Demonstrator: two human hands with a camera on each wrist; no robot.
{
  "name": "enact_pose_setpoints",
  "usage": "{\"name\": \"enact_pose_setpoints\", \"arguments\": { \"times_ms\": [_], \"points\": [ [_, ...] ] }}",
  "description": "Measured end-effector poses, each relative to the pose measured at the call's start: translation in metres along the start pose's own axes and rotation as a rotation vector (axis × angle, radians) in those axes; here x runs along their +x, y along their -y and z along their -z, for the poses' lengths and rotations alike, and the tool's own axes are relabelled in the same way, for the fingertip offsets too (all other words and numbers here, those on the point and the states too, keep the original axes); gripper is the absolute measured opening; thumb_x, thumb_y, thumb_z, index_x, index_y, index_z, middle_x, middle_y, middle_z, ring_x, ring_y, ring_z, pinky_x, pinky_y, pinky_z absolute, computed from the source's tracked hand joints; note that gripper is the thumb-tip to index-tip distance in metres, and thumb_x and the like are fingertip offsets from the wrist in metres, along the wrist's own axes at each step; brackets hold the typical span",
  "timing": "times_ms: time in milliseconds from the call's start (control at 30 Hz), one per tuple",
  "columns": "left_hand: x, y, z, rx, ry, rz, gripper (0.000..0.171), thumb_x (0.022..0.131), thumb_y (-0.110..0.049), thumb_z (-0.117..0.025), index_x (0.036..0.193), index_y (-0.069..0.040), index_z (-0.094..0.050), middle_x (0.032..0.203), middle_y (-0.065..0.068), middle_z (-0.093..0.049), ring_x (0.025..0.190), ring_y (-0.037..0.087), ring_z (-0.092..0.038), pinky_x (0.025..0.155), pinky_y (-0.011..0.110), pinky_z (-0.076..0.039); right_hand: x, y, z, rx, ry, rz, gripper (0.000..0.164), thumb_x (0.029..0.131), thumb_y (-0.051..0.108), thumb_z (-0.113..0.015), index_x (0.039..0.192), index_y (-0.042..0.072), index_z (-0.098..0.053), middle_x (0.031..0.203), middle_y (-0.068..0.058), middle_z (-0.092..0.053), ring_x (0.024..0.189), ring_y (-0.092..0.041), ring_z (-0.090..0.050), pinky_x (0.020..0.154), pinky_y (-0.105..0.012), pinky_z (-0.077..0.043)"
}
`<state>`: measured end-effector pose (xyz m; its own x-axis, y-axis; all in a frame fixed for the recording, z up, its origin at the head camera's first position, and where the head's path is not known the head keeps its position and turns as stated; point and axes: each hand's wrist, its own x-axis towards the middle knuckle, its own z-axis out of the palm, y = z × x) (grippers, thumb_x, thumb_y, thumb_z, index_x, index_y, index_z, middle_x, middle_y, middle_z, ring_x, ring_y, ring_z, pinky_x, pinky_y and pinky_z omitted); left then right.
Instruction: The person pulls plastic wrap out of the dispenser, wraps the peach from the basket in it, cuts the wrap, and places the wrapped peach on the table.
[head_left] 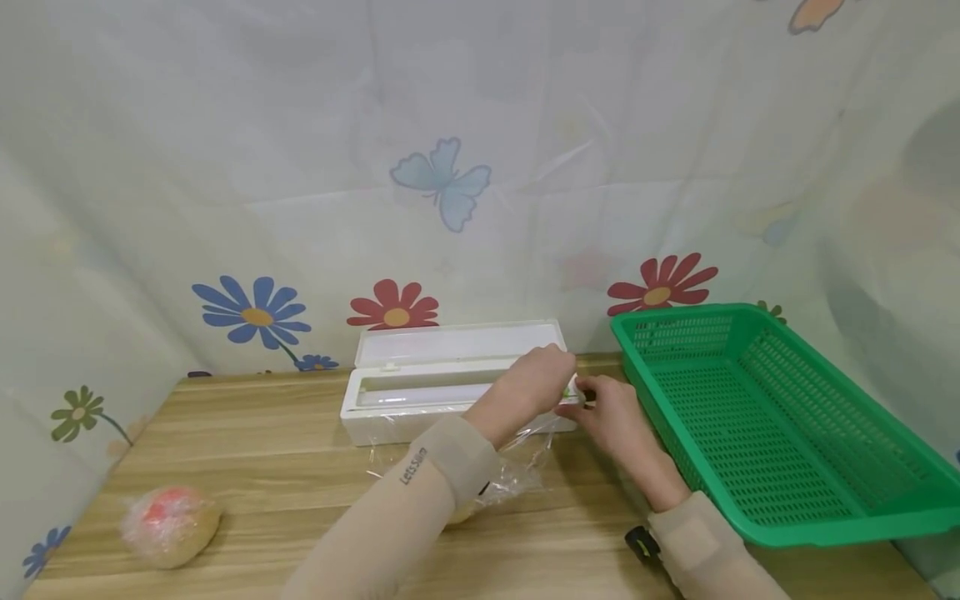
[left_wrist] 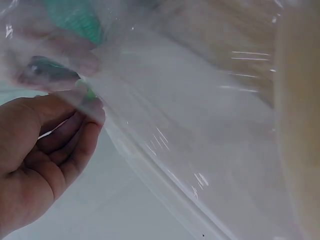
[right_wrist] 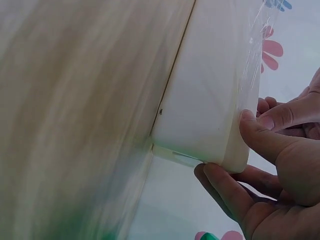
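Observation:
A white cling film dispenser box [head_left: 457, 425] stands on the table with its lid [head_left: 457, 343] raised and a film roll [head_left: 423, 395] inside. At its right end my left hand [head_left: 536, 379] pinches a small light-green slider [left_wrist: 90, 92] on the box edge. My right hand [right_wrist: 270, 180] grips the box's end corner, thumb on the front face and fingers around the end. Clear film [head_left: 517, 471] drapes from the box over the front, below my left forearm. Under it a round yellowish thing [head_left: 461, 512] shows, mostly hidden by the sleeve.
A round yellowish item with a red patch [head_left: 172, 527], wrapped in film, sits on the table at left. Close to my right arm, a green plastic basket [head_left: 720, 517] stands at right. Behind the box hangs a flower-printed curtain [head_left: 480, 250].

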<state>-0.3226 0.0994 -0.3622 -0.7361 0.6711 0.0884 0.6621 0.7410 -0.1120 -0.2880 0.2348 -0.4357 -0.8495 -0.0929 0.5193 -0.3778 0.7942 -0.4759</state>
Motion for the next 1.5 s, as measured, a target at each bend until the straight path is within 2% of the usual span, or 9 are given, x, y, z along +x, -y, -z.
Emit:
{"name": "enact_pose_setpoints", "arguments": {
  "times_ms": [200,300,500,767,1067,1333,1500],
  "points": [
    [-0.012,0.01,0.007,-0.005,0.025,0.023,0.011,0.087,-0.002,-0.065,0.092,-0.01,-0.068,0.09,0.006,-0.066,0.08,0.019,-0.064,0.067,0.03,-0.053,0.002,0.005,0.0,0.021,0.034,-0.018,0.029,0.073,0.023,-0.085,0.088,0.003,-0.072,0.08,-0.008,-0.066,0.076,-0.024,-0.064,0.064,-0.037,-0.051],
    [-0.019,0.019,0.01,-0.022,0.046,0.048,0.01,0.087,0.0,-0.063,0.087,-0.01,-0.065,0.086,0.006,-0.065,0.076,0.018,-0.062,0.064,0.031,-0.051,0.002,0.006,0.001,0.015,0.033,-0.034,0.033,0.072,0.021,-0.085,0.093,0.0,-0.071,0.084,-0.012,-0.067,0.079,-0.027,-0.065,0.066,-0.039,-0.052],
    [-0.034,0.034,0.01,-0.046,0.075,0.072,0.013,0.086,0.003,-0.06,0.083,-0.01,-0.062,0.086,0.007,-0.064,0.078,0.02,-0.062,0.066,0.033,-0.051,0.0,0.004,0.002,-0.011,0.046,-0.061,0.04,0.073,0.023,-0.085,0.098,-0.004,-0.07,0.088,-0.015,-0.067,0.08,-0.028,-0.063,0.069,-0.042,-0.052],
    [-0.051,0.058,0.013,-0.076,0.119,0.129,0.02,0.083,0.006,-0.061,0.072,-0.011,-0.057,0.07,0.002,-0.055,0.062,0.016,-0.049,0.052,0.029,-0.043,0.0,0.007,0.001,0.004,0.069,-0.09,0.044,0.075,0.023,-0.084,0.104,-0.006,-0.069,0.095,-0.019,-0.067,0.086,-0.032,-0.064,0.072,-0.044,-0.052],
    [-0.075,0.086,0.007,-0.164,0.091,0.143,0.026,0.077,-0.001,-0.074,0.061,-0.014,-0.059,0.061,-0.004,-0.055,0.059,0.013,-0.051,0.055,0.025,-0.045,-0.001,0.005,0.003,0.009,0.088,-0.108,0.048,0.077,0.024,-0.082,0.109,-0.009,-0.066,0.102,-0.023,-0.066,0.091,-0.033,-0.064,0.074,-0.045,-0.052],
    [-0.092,0.102,0.004,-0.223,0.08,0.139,0.026,0.076,0.004,-0.069,0.061,-0.014,-0.059,0.06,-0.004,-0.054,0.058,0.012,-0.047,0.056,0.026,-0.042,-0.001,0.006,0.0,0.027,0.122,-0.12,0.047,0.079,0.024,-0.08,0.111,-0.008,-0.066,0.1,-0.021,-0.068,0.087,-0.028,-0.065,0.07,-0.041,-0.053],
    [-0.106,0.117,0.007,-0.241,0.079,0.182,0.026,0.076,0.006,-0.069,0.06,-0.013,-0.06,0.06,-0.004,-0.054,0.059,0.013,-0.048,0.056,0.027,-0.042,0.0,0.007,0.003,0.03,0.13,-0.125,0.047,0.079,0.024,-0.08,0.111,-0.008,-0.066,0.098,-0.019,-0.068,0.083,-0.025,-0.064,0.067,-0.038,-0.053]
  ]
}}
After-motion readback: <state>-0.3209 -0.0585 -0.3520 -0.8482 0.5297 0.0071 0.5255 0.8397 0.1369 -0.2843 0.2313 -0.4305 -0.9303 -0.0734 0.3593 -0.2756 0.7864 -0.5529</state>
